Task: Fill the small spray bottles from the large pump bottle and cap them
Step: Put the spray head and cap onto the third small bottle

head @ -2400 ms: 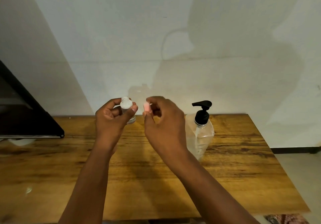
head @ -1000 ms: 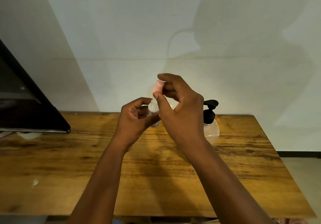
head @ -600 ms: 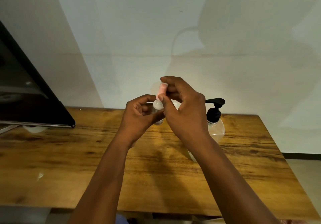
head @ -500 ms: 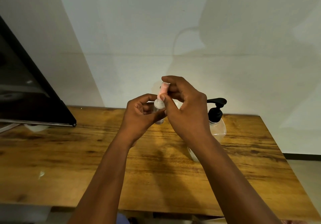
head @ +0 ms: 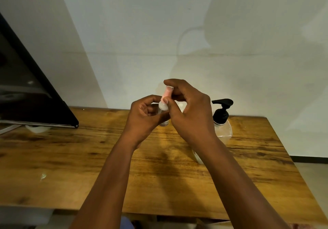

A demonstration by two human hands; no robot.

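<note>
My left hand (head: 144,117) grips a small clear spray bottle (head: 163,112) upright above the wooden table (head: 71,161), fingers wrapped round its body. My right hand (head: 190,115) pinches a pink translucent cap (head: 167,92) between thumb and forefinger, set over the bottle's white sprayer top. The large clear pump bottle (head: 222,127) with a black pump head stands on the table just right of my right hand, its lower part hidden behind my wrist.
A dark monitor (head: 26,93) leans over the table's left rear corner on a stand. A pale wall runs behind the table. The table's right edge drops to a tiled floor (head: 312,175).
My hands came together and rose from table height. The right hand brought the pink cap from beside the bottle onto its sprayer top. The view shifted slightly left.
</note>
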